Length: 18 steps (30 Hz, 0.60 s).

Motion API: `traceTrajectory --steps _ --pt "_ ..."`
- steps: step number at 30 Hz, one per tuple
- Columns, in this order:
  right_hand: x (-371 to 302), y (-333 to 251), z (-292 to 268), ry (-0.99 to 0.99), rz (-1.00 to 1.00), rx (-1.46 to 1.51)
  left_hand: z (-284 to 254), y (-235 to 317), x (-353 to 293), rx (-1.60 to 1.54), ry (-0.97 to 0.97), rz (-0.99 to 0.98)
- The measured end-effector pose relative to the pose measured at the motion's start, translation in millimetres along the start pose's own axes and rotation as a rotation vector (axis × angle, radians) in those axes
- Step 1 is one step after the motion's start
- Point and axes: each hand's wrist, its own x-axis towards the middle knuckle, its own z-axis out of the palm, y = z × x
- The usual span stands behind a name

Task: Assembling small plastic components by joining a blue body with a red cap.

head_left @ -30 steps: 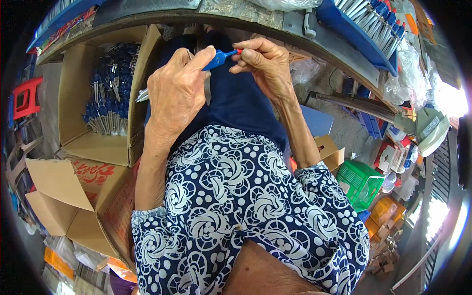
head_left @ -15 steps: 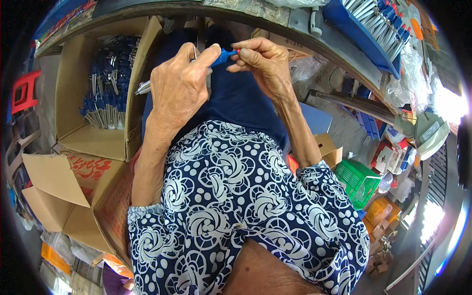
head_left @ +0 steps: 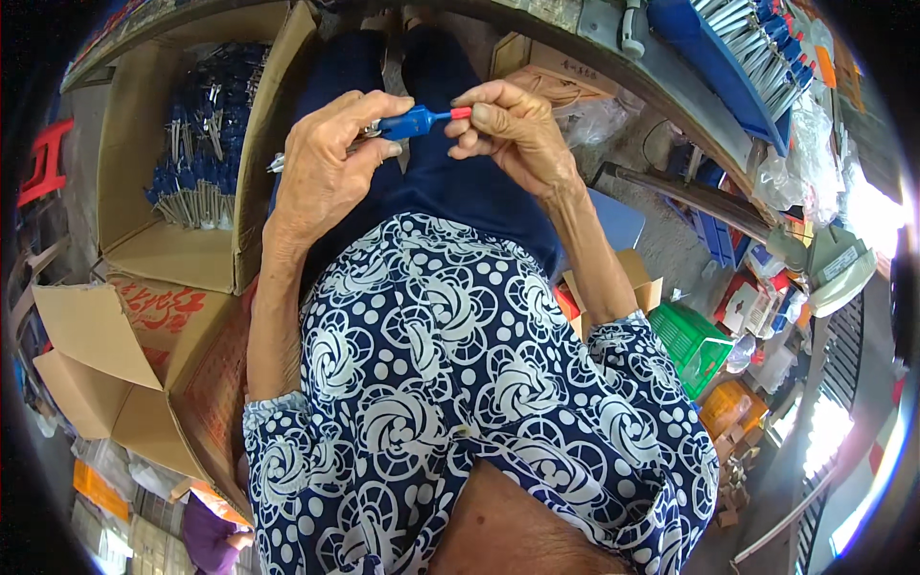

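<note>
My left hand (head_left: 331,158) is closed around a blue plastic piece with a metal shaft (head_left: 407,124), held level above my lap. The shaft's pale end shows past the left side of the hand, while the piece's narrow blue tip points right. A small red cap (head_left: 461,113) sits at that tip. Thumb and fingertips of my right hand (head_left: 517,134) pinch the cap, partly covering it. The tool's exact kind I cannot tell.
Left of my legs, an open cardboard box (head_left: 172,251) holds many similar blue-and-metal pieces (head_left: 206,144). An open-flapped carton (head_left: 96,335) stands nearer. A blue tray (head_left: 685,43) of metal rods with red tips rests on the bench (head_left: 537,29). Right stands a green crate (head_left: 690,350).
Both hands have shifted slightly. The left hand has moved down and left and turned, so the blue piece lies more level. More of the red cap shows beside the right fingertips.
</note>
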Motion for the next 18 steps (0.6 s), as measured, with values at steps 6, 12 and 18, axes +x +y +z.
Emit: traceTrajectory --steps 6,12,18 --pt "-4.2 6.9 -1.2 -0.021 0.073 0.094 2.0 -4.8 -6.1 0.03 -0.022 0.046" --pt "-3.1 11.5 -3.2 -0.039 0.07 0.092 3.8 -4.1 -7.2 0.055 -0.01 0.092" --pt "-4.3 13.8 -5.0 -0.022 0.092 0.046 4.0 -6.7 -8.2 0.116 -0.056 0.078"
